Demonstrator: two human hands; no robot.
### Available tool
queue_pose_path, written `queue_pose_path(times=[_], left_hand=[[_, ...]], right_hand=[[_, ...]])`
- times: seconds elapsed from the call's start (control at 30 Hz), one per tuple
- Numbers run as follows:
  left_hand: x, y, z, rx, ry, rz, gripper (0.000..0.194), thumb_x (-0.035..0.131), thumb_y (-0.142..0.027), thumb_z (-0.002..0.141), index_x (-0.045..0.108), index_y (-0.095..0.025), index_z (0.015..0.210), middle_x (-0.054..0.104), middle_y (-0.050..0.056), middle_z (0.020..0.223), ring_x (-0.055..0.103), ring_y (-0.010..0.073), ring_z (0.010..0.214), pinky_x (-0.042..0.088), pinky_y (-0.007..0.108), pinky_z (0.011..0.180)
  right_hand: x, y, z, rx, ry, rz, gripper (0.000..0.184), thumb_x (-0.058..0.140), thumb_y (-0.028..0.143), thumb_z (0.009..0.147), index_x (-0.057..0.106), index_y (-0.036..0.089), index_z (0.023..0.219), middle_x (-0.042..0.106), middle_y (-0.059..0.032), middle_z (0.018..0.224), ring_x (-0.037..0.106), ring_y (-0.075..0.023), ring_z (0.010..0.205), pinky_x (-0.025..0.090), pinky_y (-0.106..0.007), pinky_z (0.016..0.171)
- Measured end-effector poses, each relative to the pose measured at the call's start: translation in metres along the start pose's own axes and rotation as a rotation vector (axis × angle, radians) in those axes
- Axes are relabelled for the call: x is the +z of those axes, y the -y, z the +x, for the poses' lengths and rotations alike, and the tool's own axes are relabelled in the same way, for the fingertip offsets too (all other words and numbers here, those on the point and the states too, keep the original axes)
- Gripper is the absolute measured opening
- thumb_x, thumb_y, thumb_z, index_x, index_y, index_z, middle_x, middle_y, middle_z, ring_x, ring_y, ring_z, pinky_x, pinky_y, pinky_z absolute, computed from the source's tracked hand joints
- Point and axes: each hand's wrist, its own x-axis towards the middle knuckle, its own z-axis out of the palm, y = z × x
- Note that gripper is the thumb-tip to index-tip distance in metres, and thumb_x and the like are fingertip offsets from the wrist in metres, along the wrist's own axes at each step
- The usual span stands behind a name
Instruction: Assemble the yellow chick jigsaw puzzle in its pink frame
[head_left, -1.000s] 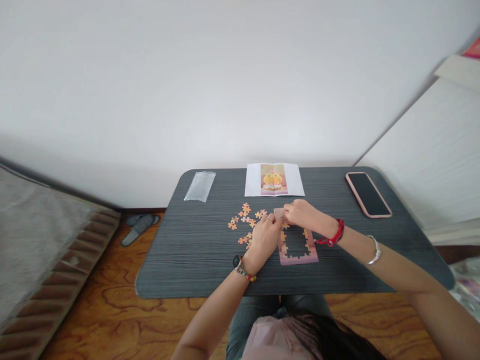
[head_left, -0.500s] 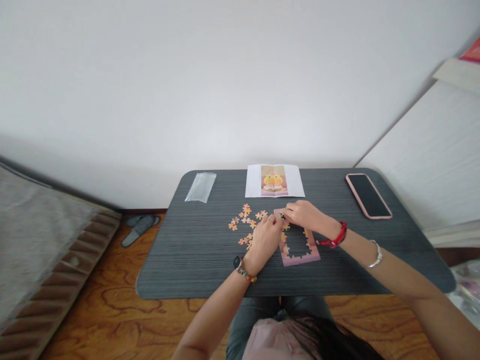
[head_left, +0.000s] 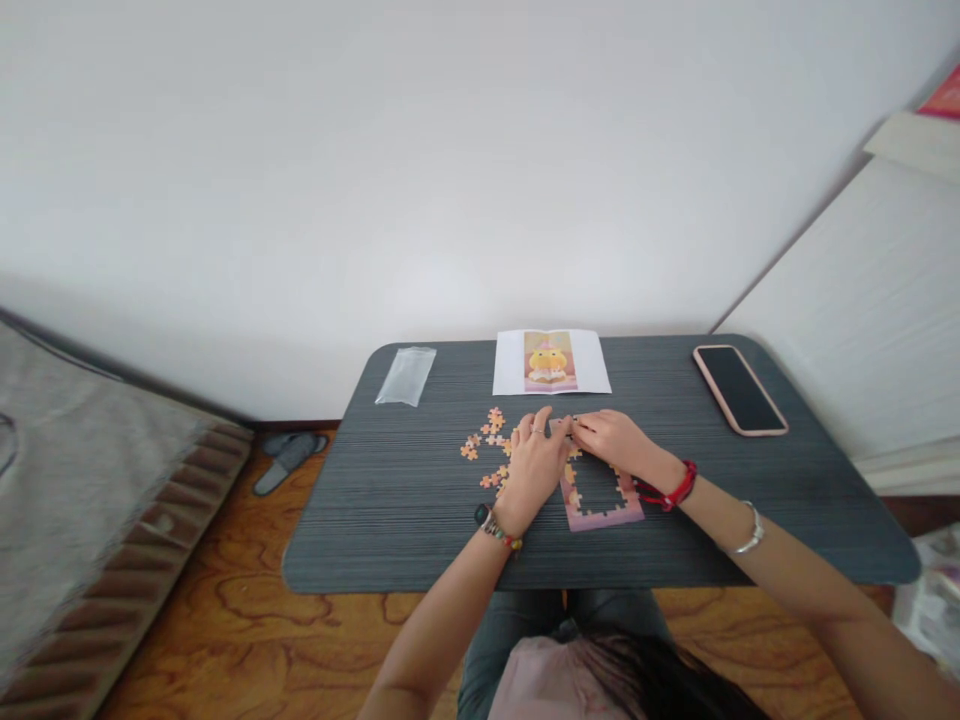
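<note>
A partly joined jigsaw puzzle (head_left: pixel 604 519), a pink-edged border around an open middle, lies on the dark table. My left hand (head_left: pixel 536 460) rests at its upper left corner, fingers apart and thumb touching the puzzle. From the right, my right hand (head_left: pixel 609 437) reaches the puzzle's top edge with fingertips pressed together on it. The two hands nearly meet there, and they hide most of that edge. Left of my left hand lie several loose puzzle pieces (head_left: pixel 493 425), orange and pink, some partly covered by the hand.
Behind the puzzle lies a folded sheet (head_left: pixel 508 362) with a printed picture of a yellow figure. A clear plastic bag (head_left: pixel 406 376) is at the table's back left, and a phone (head_left: pixel 740 390) in a pink case at the right. The wall (head_left: pixel 480 180) borders the table's far edge.
My left hand's fingers have straightened and lifted away from the puzzle's corner. My right hand has shifted slightly down, its fingertips still at the top edge. The whole view has shifted a little.
</note>
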Motion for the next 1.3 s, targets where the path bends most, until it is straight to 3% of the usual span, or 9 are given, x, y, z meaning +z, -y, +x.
queue_pose_path(times=[0.3,0.4,0.57,0.7,0.8,0.93,1.07,1.17,1.3], left_hand=[[0.004,0.002,0.001,-0.009,0.019,-0.004,0.028,0.048,-0.033,0.086,0.058,-0.034,0.112,0.043,0.004,0.130,0.039,0.0284,0.111,0.046,0.044,0.083],[0.003,0.002,0.001,0.007,0.033,-0.002,0.030,0.046,-0.033,0.087,0.057,-0.033,0.114,0.043,0.004,0.132,0.039,0.0296,0.110,0.045,0.046,0.084],[0.001,0.002,0.003,-0.005,0.078,-0.019,0.031,0.046,-0.033,0.087,0.056,-0.033,0.116,0.043,0.004,0.134,0.039,0.0305,0.111,0.045,0.047,0.084],[-0.001,0.004,0.004,-0.023,0.108,-0.034,0.030,0.049,-0.034,0.085,0.058,-0.034,0.114,0.042,0.002,0.135,0.039,0.0301,0.112,0.045,0.047,0.084],[-0.003,0.004,0.004,-0.019,0.122,-0.041,0.030,0.048,-0.035,0.086,0.058,-0.034,0.113,0.042,0.001,0.136,0.038,0.0298,0.112,0.044,0.047,0.085],[-0.006,0.003,0.004,-0.020,0.132,-0.052,0.029,0.046,-0.034,0.086,0.058,-0.035,0.113,0.041,0.001,0.136,0.038,0.0293,0.113,0.044,0.047,0.085],[-0.006,0.002,0.005,-0.040,0.129,-0.073,0.028,0.048,-0.032,0.085,0.060,-0.033,0.110,0.042,0.002,0.134,0.038,0.0293,0.113,0.043,0.047,0.086],[-0.004,0.002,0.006,-0.040,0.129,-0.093,0.027,0.051,-0.030,0.083,0.061,-0.032,0.109,0.043,0.003,0.133,0.037,0.0286,0.113,0.043,0.045,0.086],[-0.002,0.003,0.007,-0.026,0.108,-0.094,0.031,0.053,-0.027,0.082,0.058,-0.028,0.113,0.042,0.004,0.132,0.037,0.0275,0.114,0.043,0.043,0.089]], right_hand=[[0.017,-0.001,-0.014,-0.043,-0.248,0.026,0.020,0.044,0.015,0.090,0.063,0.012,0.088,0.067,-0.0101,0.089,0.061,-0.0183,0.081,0.046,-0.030,0.074],[0.019,0.000,-0.015,-0.012,-0.226,0.062,0.022,0.042,0.015,0.091,0.063,0.013,0.086,0.067,-0.0101,0.089,0.061,-0.0180,0.081,0.046,-0.030,0.074],[0.015,-0.005,-0.007,0.100,-0.082,0.194,0.022,0.042,0.020,0.091,0.062,0.015,0.084,0.065,-0.0067,0.080,0.060,-0.0166,0.076,0.046,-0.027,0.069],[0.010,-0.012,-0.004,-0.012,-0.003,0.203,0.021,0.043,0.018,0.090,0.063,0.013,0.084,0.065,-0.0085,0.079,0.060,-0.0177,0.073,0.046,-0.028,0.067],[0.008,-0.015,-0.004,-0.042,-0.042,0.269,0.021,0.044,0.016,0.088,0.064,0.013,0.083,0.066,-0.0091,0.081,0.061,-0.0175,0.075,0.046,-0.028,0.069],[0.004,-0.020,-0.007,0.171,-0.185,0.448,0.023,0.045,0.018,0.087,0.066,0.018,0.080,0.069,-0.0052,0.083,0.062,-0.0152,0.076,0.046,-0.025,0.071],[0.001,-0.030,-0.023,0.377,-0.265,0.454,0.021,0.047,0.022,0.086,0.067,0.019,0.082,0.069,-0.0052,0.088,0.062,-0.0172,0.082,0.046,-0.028,0.076],[0.006,-0.037,-0.042,0.496,-0.203,0.381,0.021,0.047,0.021,0.086,0.067,0.017,0.083,0.067,-0.0075,0.087,0.061,-0.0193,0.081,0.046,-0.030,0.076],[0.010,-0.038,-0.059,0.513,-0.104,0.336,0.021,0.047,0.023,0.086,0.067,0.017,0.086,0.063,-0.0083,0.084,0.059,-0.0200,0.079,0.047,-0.032,0.074]])
